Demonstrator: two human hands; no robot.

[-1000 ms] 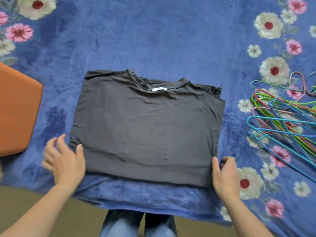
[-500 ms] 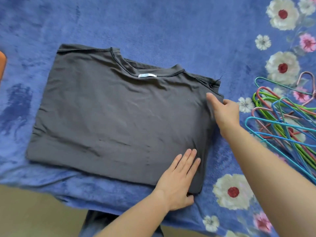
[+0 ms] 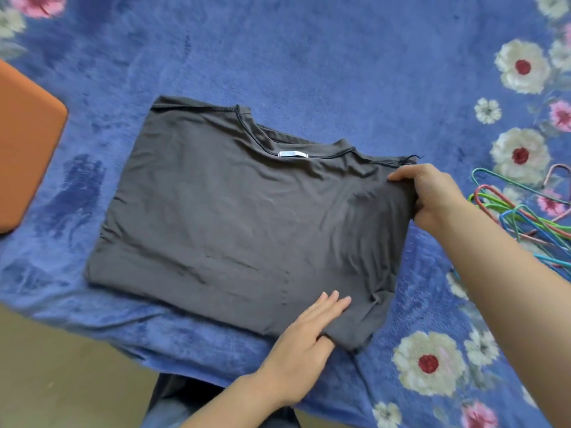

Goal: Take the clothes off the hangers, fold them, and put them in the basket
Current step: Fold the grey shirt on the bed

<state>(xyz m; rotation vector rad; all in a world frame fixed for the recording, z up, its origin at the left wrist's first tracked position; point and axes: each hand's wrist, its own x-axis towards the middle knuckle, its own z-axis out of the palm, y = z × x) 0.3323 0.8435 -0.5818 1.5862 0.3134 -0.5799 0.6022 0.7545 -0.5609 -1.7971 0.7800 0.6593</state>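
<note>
One dark grey shirt (image 3: 247,217) lies flat on the blue flowered blanket (image 3: 309,57), close to its near edge, collar toward the far side and already folded into a rough rectangle. Both hands are on its right side. The right hand (image 3: 432,196) grasps the far right corner by the shoulder seam, thumb on top and fingers curled beneath, arm stretched out long across the blanket. The left hand (image 3: 309,332) takes the near right corner, fingers laid straight on the cloth and the thumb seemingly tucked under it, so the corner is pinched between them.

This looks like the next fold, right side over to the left. To do it well, I'd say lift both corners together, keep the edge taut between the hands, and lay it down square on the left edge so no creases get trapped.

A heap of coloured hangers (image 3: 525,217) sits at the blanket's right edge; an orange container (image 3: 24,156), perhaps the basket, is at the left edge.
</note>
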